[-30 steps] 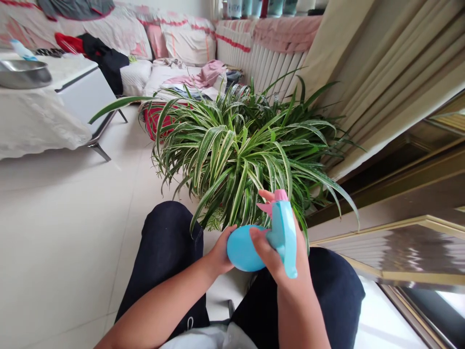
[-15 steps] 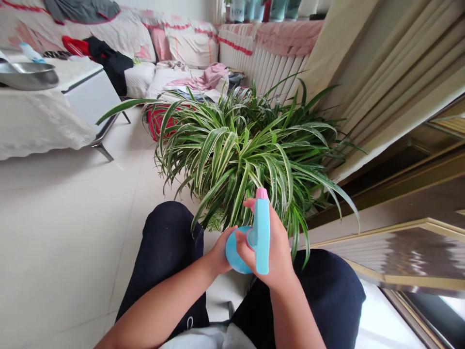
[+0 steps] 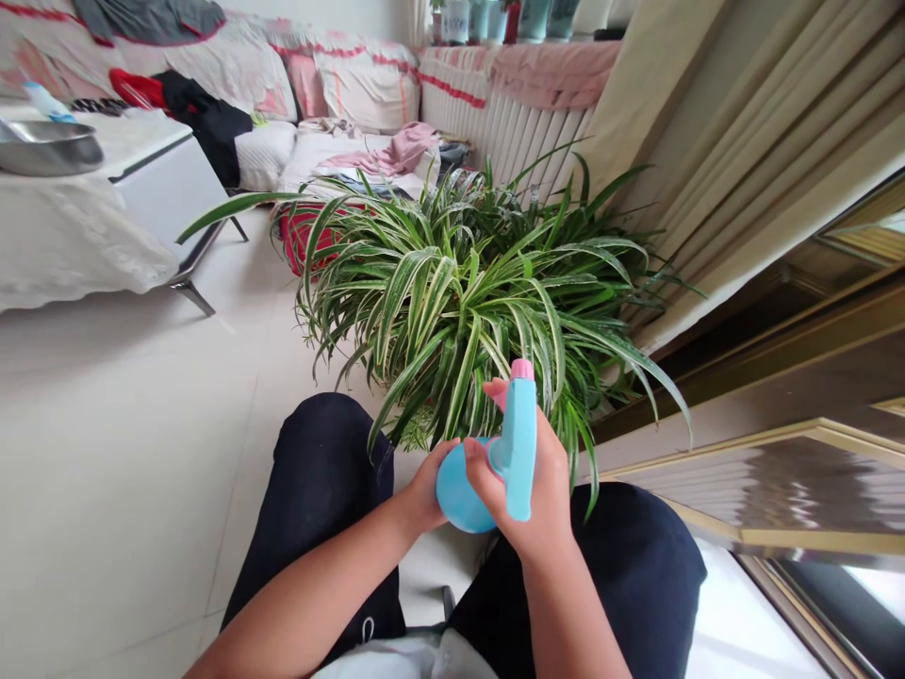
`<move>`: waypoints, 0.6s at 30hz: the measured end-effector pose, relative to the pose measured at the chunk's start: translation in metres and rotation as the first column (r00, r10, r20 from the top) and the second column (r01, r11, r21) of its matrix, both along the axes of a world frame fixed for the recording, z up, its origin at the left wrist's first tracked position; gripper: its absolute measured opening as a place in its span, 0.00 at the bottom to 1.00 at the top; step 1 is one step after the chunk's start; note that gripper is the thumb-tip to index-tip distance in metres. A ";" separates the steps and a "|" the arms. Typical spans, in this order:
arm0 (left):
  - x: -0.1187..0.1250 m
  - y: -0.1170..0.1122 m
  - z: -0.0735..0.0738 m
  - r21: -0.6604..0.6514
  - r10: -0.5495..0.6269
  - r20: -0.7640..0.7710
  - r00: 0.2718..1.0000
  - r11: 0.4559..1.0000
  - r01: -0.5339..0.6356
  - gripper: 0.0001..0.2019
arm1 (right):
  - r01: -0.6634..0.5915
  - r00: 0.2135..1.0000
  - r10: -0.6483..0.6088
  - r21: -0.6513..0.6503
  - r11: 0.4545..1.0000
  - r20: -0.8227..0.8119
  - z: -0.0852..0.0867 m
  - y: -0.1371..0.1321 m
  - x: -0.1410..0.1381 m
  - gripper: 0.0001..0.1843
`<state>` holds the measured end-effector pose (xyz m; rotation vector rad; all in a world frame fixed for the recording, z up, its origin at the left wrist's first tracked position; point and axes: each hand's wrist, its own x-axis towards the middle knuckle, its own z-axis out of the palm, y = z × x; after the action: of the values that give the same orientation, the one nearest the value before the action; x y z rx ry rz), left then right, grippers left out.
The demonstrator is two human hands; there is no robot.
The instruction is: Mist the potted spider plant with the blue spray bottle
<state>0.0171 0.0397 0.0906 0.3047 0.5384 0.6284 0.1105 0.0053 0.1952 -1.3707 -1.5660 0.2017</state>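
Observation:
A light blue spray bottle [image 3: 467, 495] with a pink nozzle tip is held between both hands, over my lap. My right hand [image 3: 544, 481] wraps round its neck and spray head, and one finger reaches forward by the trigger, which is mostly hidden. From the left side, my left hand [image 3: 426, 486] grips the round body of the bottle. The nozzle points forward at a large spider plant [image 3: 459, 283] with green and white striped leaves, just beyond my knees. Its pot is hidden under the leaves.
A cloth-covered table [image 3: 63, 226] with a metal bowl [image 3: 53, 149] stands at the left. Beige curtains [image 3: 749, 141] and a brown cabinet with gold trim [image 3: 798, 481] line the right. A sofa with clothes [image 3: 205, 123] is at the back, and a red object [image 3: 307, 236] sits behind the leaves.
The spray head has tilted a little to the right in my right hand, its nozzle slightly higher. My left hand keeps its hold on the bottle. The view has shifted slightly.

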 end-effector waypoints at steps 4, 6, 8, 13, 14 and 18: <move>0.001 0.000 0.003 0.017 -0.007 -0.016 1.000 1.000 0.008 0.20 | -0.041 0.999 0.041 -0.019 0.999 0.008 -0.004 0.001 -0.001 0.27; 0.001 -0.001 0.003 0.017 -0.004 -0.006 1.000 1.000 0.004 0.20 | -0.042 0.999 0.042 -0.015 0.999 -0.001 -0.005 0.002 -0.001 0.28; 0.000 -0.002 0.001 0.008 -0.005 0.013 1.000 1.000 0.005 0.22 | -0.031 0.999 0.031 -0.023 0.999 -0.023 -0.005 0.001 0.000 0.26; -0.002 0.000 -0.017 0.019 -0.120 0.119 0.986 0.993 0.119 0.28 | 0.019 0.997 -0.023 -0.056 0.998 -0.075 -0.001 -0.002 0.005 0.24; -0.002 0.001 -0.021 0.028 -0.147 0.153 0.977 0.989 0.144 0.29 | 0.037 0.995 -0.042 -0.057 0.998 -0.087 0.000 -0.003 0.006 0.23; -0.002 0.003 -0.033 0.043 -0.178 0.253 0.951 0.984 0.173 0.35 | 0.130 0.973 -0.137 -0.047 0.990 -0.187 0.003 -0.004 0.011 0.22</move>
<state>0.0146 0.0426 0.0579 0.2821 0.2531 0.4913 0.1218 0.0017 0.1979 -1.4345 -1.3135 0.2705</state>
